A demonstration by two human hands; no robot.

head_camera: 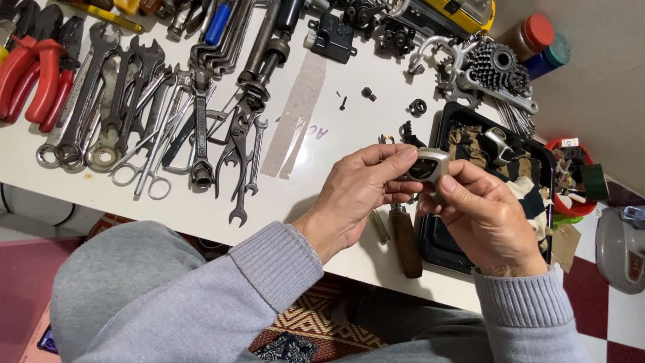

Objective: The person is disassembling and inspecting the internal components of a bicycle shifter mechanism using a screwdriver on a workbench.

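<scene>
White worktable (336,87) fills the upper frame — taken as the landmark throughout. Along its far-left portion, a broad spread of bare steel spanners and wrenches (144,101), overlapping, with red-handled pliers (33,74) at the extreme left edge. At the table's right end, a black rectangular metal tray (437,242) lined with a patterned rag; it runs off toward the table's near edge. Beyond the tray, at the table's far-right corner, a silver toothed bicycle cog cluster (494,67). Just left of the tray on the table's near edge, a brown wooden tool handle (406,242), lying lengthwise.

Above the table's near edge, between tray and handle, both hands meet. Left hand (356,195), grey knitted cuff, fingers curled, thumb and forefinger pinched on the left side of a small silver-grey boxy part with a dark window (428,166). Right hand (484,218) closes on the same part from below and the right, thumb pressed under its lower edge. The part sits clear of the table surface — held at the fingertips of both hands, not in either palm, dark face turned toward the camera.
</scene>
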